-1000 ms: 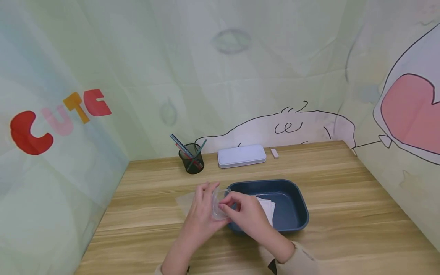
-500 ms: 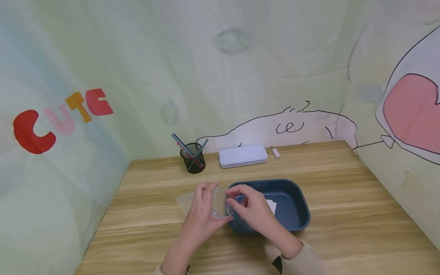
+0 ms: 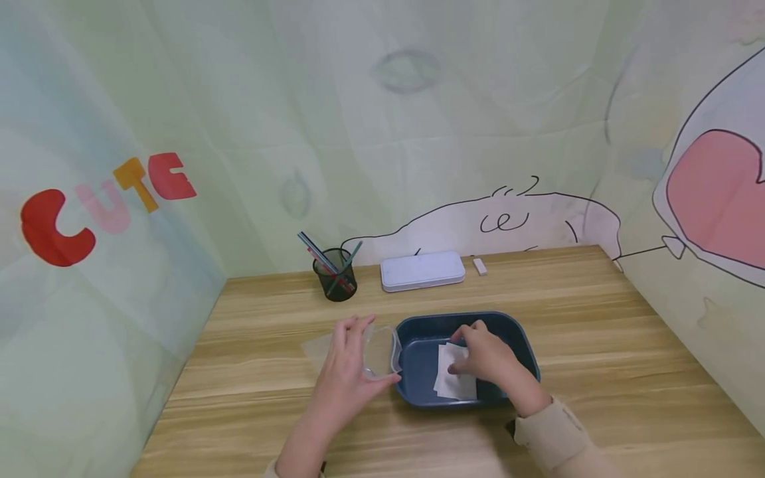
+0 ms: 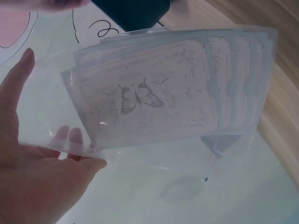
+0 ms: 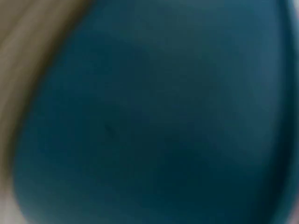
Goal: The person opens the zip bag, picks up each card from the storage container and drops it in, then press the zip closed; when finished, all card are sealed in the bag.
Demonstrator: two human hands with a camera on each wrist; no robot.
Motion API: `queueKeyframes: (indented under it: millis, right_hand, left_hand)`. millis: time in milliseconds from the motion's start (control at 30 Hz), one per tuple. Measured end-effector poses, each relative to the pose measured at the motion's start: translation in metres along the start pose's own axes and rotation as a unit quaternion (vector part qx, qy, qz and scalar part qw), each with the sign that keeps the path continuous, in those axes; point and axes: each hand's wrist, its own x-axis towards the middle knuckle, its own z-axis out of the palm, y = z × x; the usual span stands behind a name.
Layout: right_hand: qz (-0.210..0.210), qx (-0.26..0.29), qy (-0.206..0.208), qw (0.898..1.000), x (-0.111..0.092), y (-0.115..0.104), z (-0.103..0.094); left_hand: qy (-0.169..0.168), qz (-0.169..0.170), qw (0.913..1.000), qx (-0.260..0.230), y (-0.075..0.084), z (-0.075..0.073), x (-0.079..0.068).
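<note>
My left hand (image 3: 345, 375) holds a clear plastic bag (image 3: 380, 352) between spread thumb and fingers, its mouth gaping toward the tray. In the left wrist view, several overlapping cards (image 4: 145, 100) show through the bag, the front one printed with a butterfly. My right hand (image 3: 493, 358) reaches into a dark blue tray (image 3: 421, 378), thumb and fingers bent and apart over a small stack of white paper pieces (image 3: 449, 386). The right wrist view is blurred and filled mostly by the tray's blue surface (image 5: 140, 93).
Along the back of the wooden table (image 3: 257, 332) stand a black mesh cup (image 3: 338, 282) with pens and a white case (image 3: 422, 271). A small white eraser-like block (image 3: 480, 267) lies beside the case. Printed curtains rise behind and at both sides.
My right hand has drawn away from the bag's mouth and moved right, over the white pieces in the tray. The left hand stays nearly in place with the bag.
</note>
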Motion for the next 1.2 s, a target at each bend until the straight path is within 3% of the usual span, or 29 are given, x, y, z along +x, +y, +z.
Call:
queueKeyframes:
  millis: [200, 767, 1200]
  right_hand:
    - [0.015, -0.053, -0.011, 0.998, 0.002, 0.011, 0.009]
    - [0.003, -0.056, -0.015, 0.998, 0.003, 0.02, 0.015]
    - [-0.003, -0.066, 0.023, 0.998, 0.003, 0.019, 0.011]
  left_hand:
    - [0.001, -0.002, 1.0, 0.003, 0.0, -0.002, -0.001]
    - [0.001, -0.001, 1.0, 0.002, 0.0, -0.002, 0.0]
    - [-0.001, -0.005, 1.0, 0.006, 0.001, -0.004, -0.001]
